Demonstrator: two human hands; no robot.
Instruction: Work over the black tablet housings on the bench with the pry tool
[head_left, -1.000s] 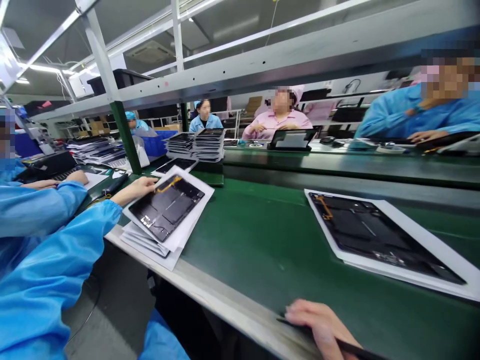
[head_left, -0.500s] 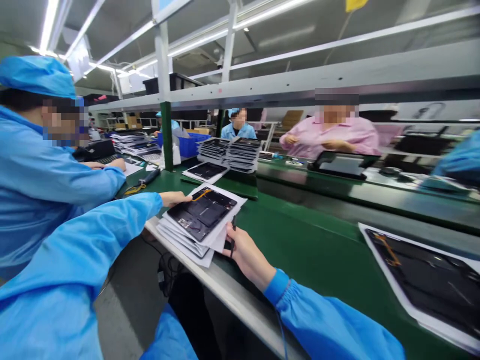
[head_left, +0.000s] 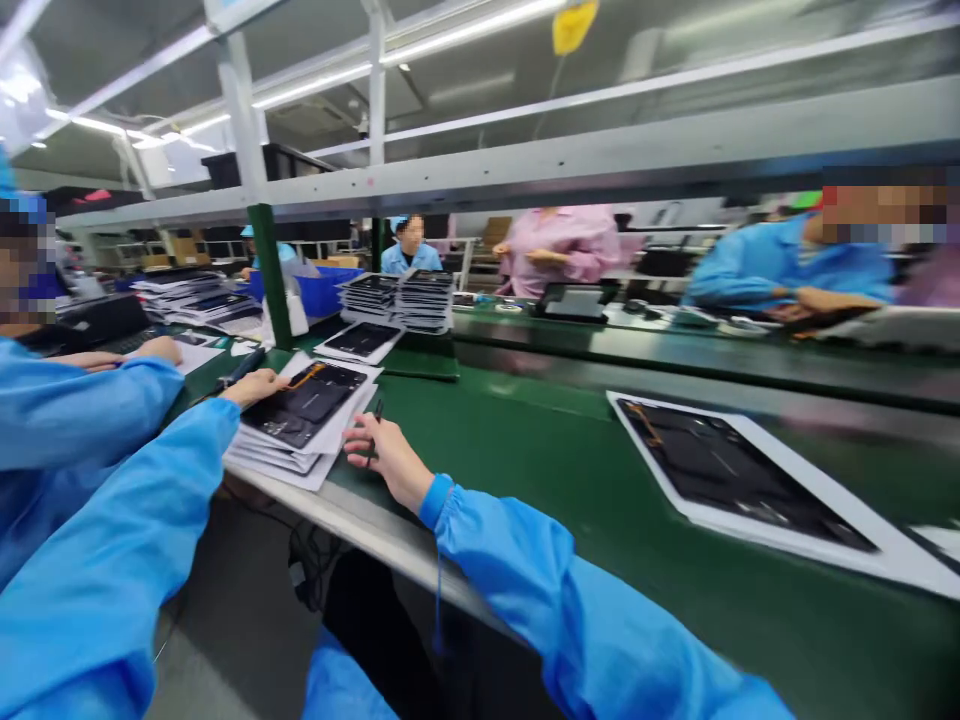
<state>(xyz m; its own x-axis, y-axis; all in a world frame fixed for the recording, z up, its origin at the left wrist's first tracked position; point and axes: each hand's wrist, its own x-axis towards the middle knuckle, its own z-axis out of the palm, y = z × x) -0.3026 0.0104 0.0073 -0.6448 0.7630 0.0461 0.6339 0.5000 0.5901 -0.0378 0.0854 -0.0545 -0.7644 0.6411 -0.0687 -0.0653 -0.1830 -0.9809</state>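
While the left grip [head_left: 256, 388], closure indeterminable, touched the black panel [head_left: 309, 406] atop the stack [head_left: 264, 458] at the front edge of the table [head_left: 517, 440], the right grip [head_left: 390, 455] held a slim black tool [head_left: 378, 411].

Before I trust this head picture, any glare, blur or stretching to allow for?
In the head view throughout: the ceiling light glares white; the dark panel at right carries pale glints and looks stretched toward the lower right; the right hand and its thin dark tool look slightly soft.
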